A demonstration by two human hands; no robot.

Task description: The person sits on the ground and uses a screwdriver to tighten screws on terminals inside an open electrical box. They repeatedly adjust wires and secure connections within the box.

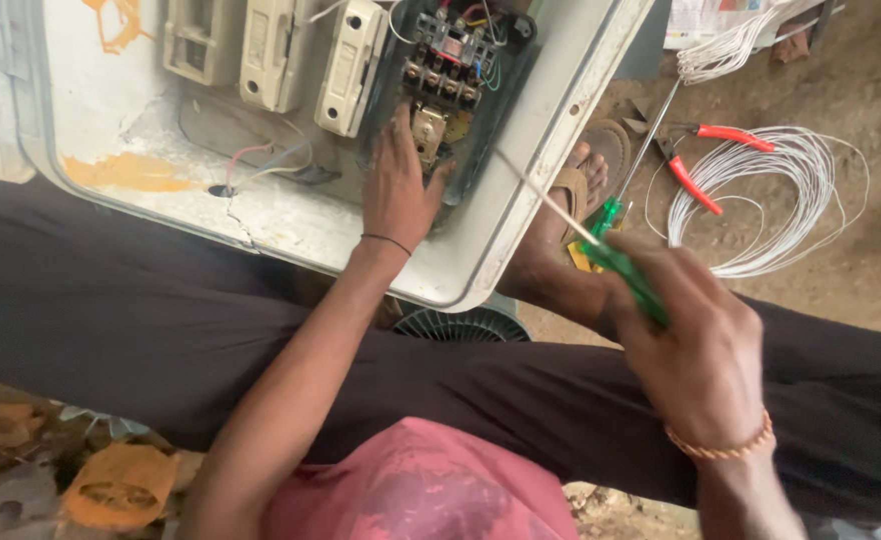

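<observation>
Underfoot lies bare brown dirt ground (pixel 861 270), on which the person sits with legs in dark trousers stretched across the view. On the ground at the right, a loose coil of thin white wire (pixel 781 200) lies spread out, and red-handled pliers (pixel 706 160) rest just beside it, touching its loops. A second green-handled screwdriver (pixel 633 175) lies on the dirt near a sandalled foot (pixel 581 185). A tighter bundle of white wire (pixel 726 50) sits further up, close to some printed paper.

Across the lap rests a pale grey open electrical box (pixel 521 190), its edge chipped and smeared with orange paint. Inside it, three cream-coloured fuse holders (pixel 271 50) stand side by side at the top, and to their right a black contactor block (pixel 451 65) carries a row of screw terminals and thin coloured wires. A red wire and a grey wire run over the box floor to a small hole.

The left hand (pixel 399 185) lies flat with fingers spread, pressing on the lower part of the black block. The right hand (pixel 696 350) is clenched around the green handle of a screwdriver (pixel 581 235), whose slim shaft slants up toward the box rim, above the lap.
</observation>
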